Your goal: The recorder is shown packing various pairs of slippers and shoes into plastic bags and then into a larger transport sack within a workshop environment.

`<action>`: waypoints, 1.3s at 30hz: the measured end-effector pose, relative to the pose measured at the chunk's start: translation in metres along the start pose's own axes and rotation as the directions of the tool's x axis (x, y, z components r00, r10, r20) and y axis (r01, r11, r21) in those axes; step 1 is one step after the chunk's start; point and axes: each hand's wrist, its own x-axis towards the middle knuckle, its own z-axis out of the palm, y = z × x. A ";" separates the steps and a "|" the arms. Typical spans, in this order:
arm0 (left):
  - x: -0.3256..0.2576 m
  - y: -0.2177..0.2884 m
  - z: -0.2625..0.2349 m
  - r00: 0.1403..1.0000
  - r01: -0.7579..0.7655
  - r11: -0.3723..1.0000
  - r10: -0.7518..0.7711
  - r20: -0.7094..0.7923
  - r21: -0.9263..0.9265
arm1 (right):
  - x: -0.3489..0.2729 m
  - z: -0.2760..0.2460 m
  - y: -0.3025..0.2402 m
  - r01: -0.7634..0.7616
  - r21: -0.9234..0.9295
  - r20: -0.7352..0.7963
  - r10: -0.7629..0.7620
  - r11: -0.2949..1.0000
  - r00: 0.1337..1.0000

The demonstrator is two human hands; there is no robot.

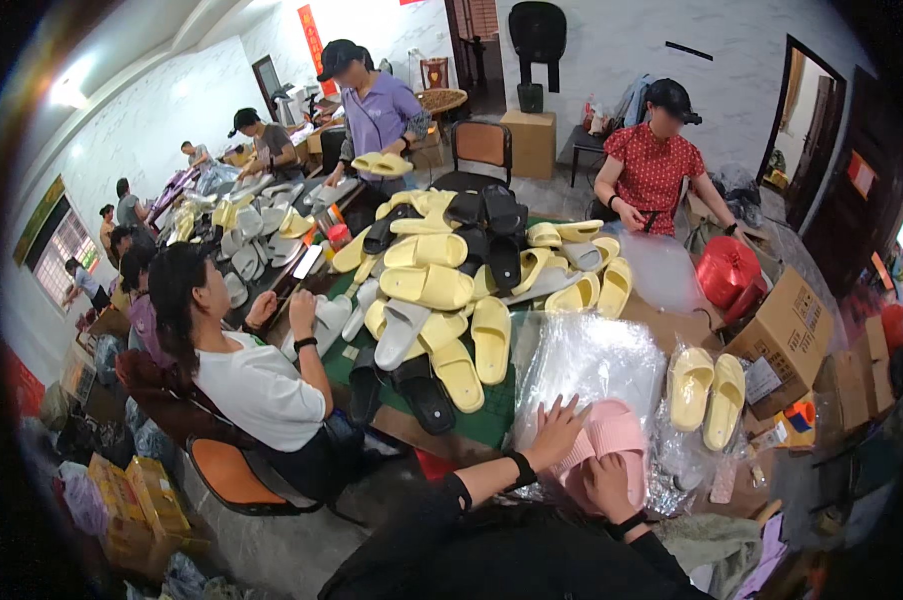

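Note:
A pair of pink slippers (620, 428) lies side by side in front of me, on clear plastic bags at the table's near edge. My left hand (557, 438) rests over the left slipper and the plastic beside it, its fingers spread. Lower and to the right, my right hand (610, 487) has its fingers bent onto the pink slippers around the middle; the fingertips are partly hidden. Behind the slippers spreads a stack of clear plastic bags (587, 355). To the right, a pair of yellow slippers (707, 393) sits on crumpled plastic.
A large heap of yellow, black and grey slippers (437, 290) covers the table to the left. An open cardboard box (787, 335) and a red plastic bundle (727, 272) stand at the right. A person in white (262, 400) sits at the left; a person in red (657, 165) works across.

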 end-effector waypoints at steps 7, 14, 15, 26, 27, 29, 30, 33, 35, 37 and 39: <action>-0.008 0.017 -0.018 0.985 -0.172 0.983 0.172 0.002 -0.070 | 0.015 0.002 0.004 -0.029 -0.060 -0.005 0.029 0.998 1.000; -0.017 0.038 -0.028 0.960 -0.224 0.954 0.251 0.124 -0.200 | 0.014 0.043 0.037 -0.064 -0.005 -0.139 0.063 0.998 0.988; -0.017 0.042 -0.031 0.941 -0.264 0.933 0.305 0.146 -0.246 | 0.015 0.049 0.040 -0.106 -0.071 -0.164 0.093 0.992 0.982; -0.013 0.062 -0.070 0.748 -0.468 0.675 0.646 0.152 -0.571 | 0.035 0.045 0.056 -0.139 -0.138 -0.135 0.121 0.981 0.983; -0.011 0.064 -0.078 0.779 -0.480 0.690 0.619 0.098 -0.542 | 0.041 0.053 0.044 -0.146 -0.142 -0.131 0.128 0.979 0.983; 0.002 0.065 -0.104 0.826 -0.540 0.747 0.559 -0.073 -0.388 | 0.039 0.048 0.057 -0.152 -0.153 -0.132 0.132 0.977 0.982; 0.010 0.072 -0.130 0.880 -0.469 0.733 0.437 -0.188 -0.493 | 0.041 0.053 0.052 -0.168 -0.158 -0.139 0.147 0.973 0.979; 0.005 0.084 -0.229 0.825 -0.465 0.692 0.112 -0.553 -0.553 | 0.030 0.057 0.051 -0.195 -0.159 -0.148 0.172 0.968 0.974; -0.010 0.099 -0.255 0.254 -0.725 0.633 -0.117 -0.960 -0.269 | 0.025 0.056 0.057 -0.187 -0.164 -0.144 0.165 0.969 0.976; -0.039 0.117 -0.287 -0.179 -0.967 0.249 -0.534 -0.827 0.049 | 0.011 0.060 0.061 -0.205 -0.162 -0.137 0.184 0.965 0.973; -0.044 0.109 -0.335 -0.550 -0.731 0.607 -0.252 -0.796 0.312 | 0.019 0.060 0.053 -0.188 -0.175 -0.106 0.171 0.967 0.980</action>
